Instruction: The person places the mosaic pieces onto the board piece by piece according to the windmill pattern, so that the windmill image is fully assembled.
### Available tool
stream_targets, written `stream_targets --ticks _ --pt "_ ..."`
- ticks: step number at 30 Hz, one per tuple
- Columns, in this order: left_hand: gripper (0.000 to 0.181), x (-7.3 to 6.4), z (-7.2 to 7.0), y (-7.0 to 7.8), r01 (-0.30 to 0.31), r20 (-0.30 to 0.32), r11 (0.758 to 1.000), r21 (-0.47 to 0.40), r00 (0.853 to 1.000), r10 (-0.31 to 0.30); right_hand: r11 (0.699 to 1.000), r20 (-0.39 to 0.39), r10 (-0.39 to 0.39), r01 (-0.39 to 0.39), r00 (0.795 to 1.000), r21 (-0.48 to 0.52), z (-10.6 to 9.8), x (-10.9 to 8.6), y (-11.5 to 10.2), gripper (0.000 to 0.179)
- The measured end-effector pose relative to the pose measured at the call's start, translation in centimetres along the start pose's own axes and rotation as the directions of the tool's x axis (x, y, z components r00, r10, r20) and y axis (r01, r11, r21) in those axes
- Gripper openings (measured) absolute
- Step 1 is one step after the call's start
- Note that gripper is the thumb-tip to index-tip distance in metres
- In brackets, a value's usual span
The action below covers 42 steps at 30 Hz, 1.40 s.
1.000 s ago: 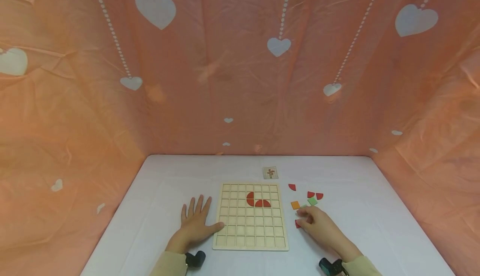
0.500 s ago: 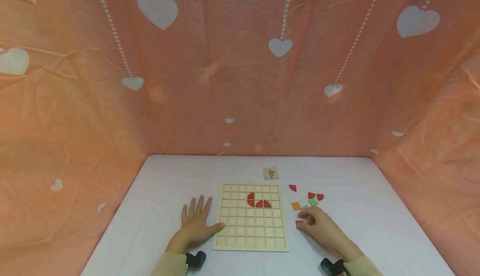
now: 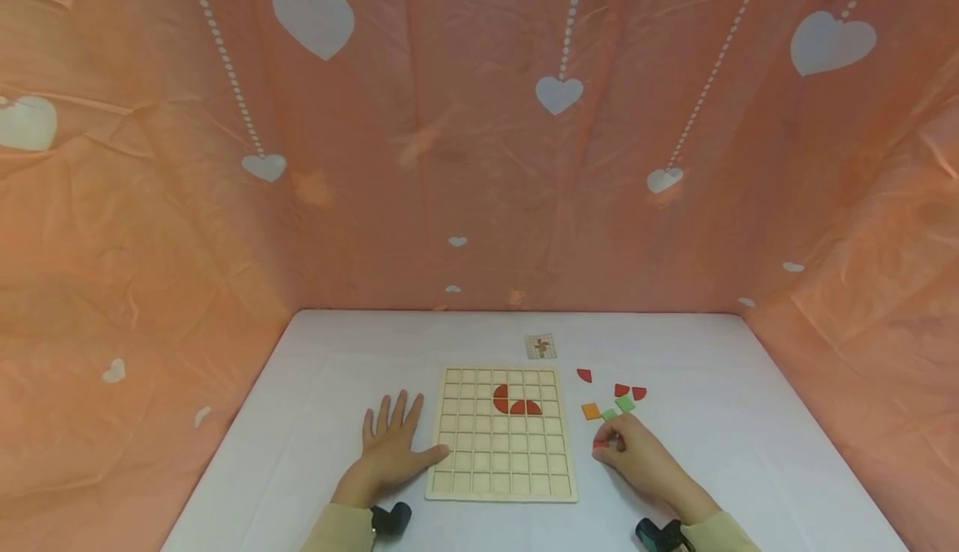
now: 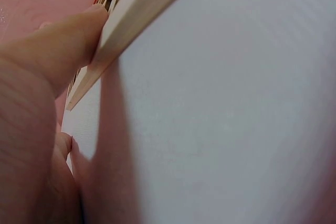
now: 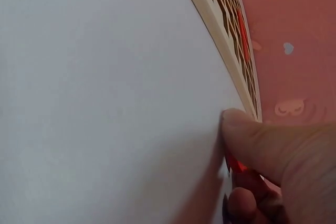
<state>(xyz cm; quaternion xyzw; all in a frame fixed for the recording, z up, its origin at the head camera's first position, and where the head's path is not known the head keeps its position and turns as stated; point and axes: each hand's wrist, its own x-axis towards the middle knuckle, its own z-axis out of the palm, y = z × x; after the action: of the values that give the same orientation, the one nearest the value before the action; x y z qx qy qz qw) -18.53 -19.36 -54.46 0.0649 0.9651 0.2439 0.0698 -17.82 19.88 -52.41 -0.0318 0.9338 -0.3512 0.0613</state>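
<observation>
My right hand (image 3: pixel 637 452) pinches a red quarter-circle tile (image 3: pixel 600 444) between thumb and bent fingers, just right of the board. In the right wrist view, the thumb hides most of that red tile (image 5: pixel 237 164). The wooden grid board (image 3: pixel 490 460) lies flat in front of me, with several red quarter-circle tiles (image 3: pixel 518 407) set in its upper cells. My left hand (image 3: pixel 393 448) lies spread on the table at the board's left, its thumb resting on the frame. A close look at that thumb (image 4: pixel 68 40) over the wooden rim (image 4: pixel 136 22) comes from the left wrist view.
Right of the board lie an orange square tile (image 3: pixel 591 411), two green tiles (image 3: pixel 625 403) and three loose red tiles (image 3: pixel 584 375). A small pattern card (image 3: pixel 541 345) with a pinwheel picture sits behind the board. An orange cloth with hearts (image 3: pixel 479 202) surrounds the white table (image 3: pixel 337 352).
The red tile by my right fingertips has come up from the table into the pinch between thumb and fingers. My left hand and the board stay where they were.
</observation>
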Motion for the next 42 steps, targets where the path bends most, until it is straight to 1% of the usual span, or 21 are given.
stream_targets --ticks 4,6,11,15,19,20,22,24,26,28,32,35,39,42 --pt "0.107 0.1 0.0 -0.1 -0.005 -0.007 1.0 -0.009 1.0 0.005 1.0 0.004 0.014 -0.014 1.0 -0.005 0.0 0.0 -0.2 0.019" --pt "0.106 0.2 0.2 -0.2 0.004 -0.006 1.0 0.01 1.0 -0.004 1.0 0.008 0.012 -0.012 1.0 0.002 0.0 0.0 -0.2 0.02" --pt "0.105 0.3 0.5 -0.4 0.002 -0.025 1.0 0.015 1.0 -0.001 1.0 0.037 -0.007 0.007 0.999 -0.009 -0.1 0.0 -0.2 0.017" --pt "0.106 0.3 0.4 -0.3 -0.004 -0.02 1.0 0.012 1.0 0.004 1.0 0.076 -0.006 0.007 0.997 -0.017 -0.5 -0.1 -0.1 0.012" --pt "0.106 0.1 0.3 -0.2 -0.021 -0.018 1.0 0.002 1.0 0.021 1.0 0.099 0.002 -0.003 0.995 0.012 -0.8 -0.1 -0.2 0.012" --pt "0.106 0.1 0.2 -0.2 -0.016 -0.014 1.0 0.008 1.0 0.016 1.0 0.098 0.0 -0.002 0.995 0.02 -0.8 -0.1 -0.3 0.012" --pt "0.106 0.1 0.2 -0.2 -0.019 -0.015 1.0 -0.006 1.0 0.019 0.999 0.084 -0.003 -0.001 0.996 0.047 -0.5 0.2 -0.7 0.012" --pt "0.106 0.0 0.1 -0.2 -0.009 -0.011 1.0 0.009 1.0 0.009 0.997 0.062 -0.013 0.008 0.998 0.082 0.0 0.7 -1.5 0.012" --pt "0.105 0.0 0.0 -0.2 -0.004 -0.011 1.0 0.004 1.0 0.004 0.991 0.042 -0.029 0.024 0.999 0.129 0.9 1.2 -2.8 0.012" --pt "0.105 0.0 -0.1 -0.1 0.004 -0.005 1.0 0.012 1.0 -0.003 0.984 0.023 -0.051 0.047 0.998 0.17 2.1 1.7 -4.1 0.012" --pt "0.105 0.0 -0.1 0.0 0.01 0.013 1.0 0.001 1.0 -0.01 0.967 -0.024 -0.096 0.099 0.995 0.234 4.5 2.3 -6.7 0.013" --pt "0.105 0.1 -0.1 0.2 0.015 0.023 1.0 0.002 1.0 -0.015 0.96 -0.063 -0.125 0.137 0.99 0.243 6.3 2.7 -8.2 0.013" --pt "0.104 0.1 0.0 0.1 0.01 0.02 1.0 0.009 1.0 -0.011 0.957 -0.095 -0.139 0.158 0.986 0.243 8.3 3.1 -9.9 0.012" --pt "0.104 0.1 0.1 0.0 0.004 0.014 1.0 0.013 1.0 -0.004 0.958 -0.125 -0.143 0.169 0.982 0.233 9.4 3.4 -11.1 0.01"
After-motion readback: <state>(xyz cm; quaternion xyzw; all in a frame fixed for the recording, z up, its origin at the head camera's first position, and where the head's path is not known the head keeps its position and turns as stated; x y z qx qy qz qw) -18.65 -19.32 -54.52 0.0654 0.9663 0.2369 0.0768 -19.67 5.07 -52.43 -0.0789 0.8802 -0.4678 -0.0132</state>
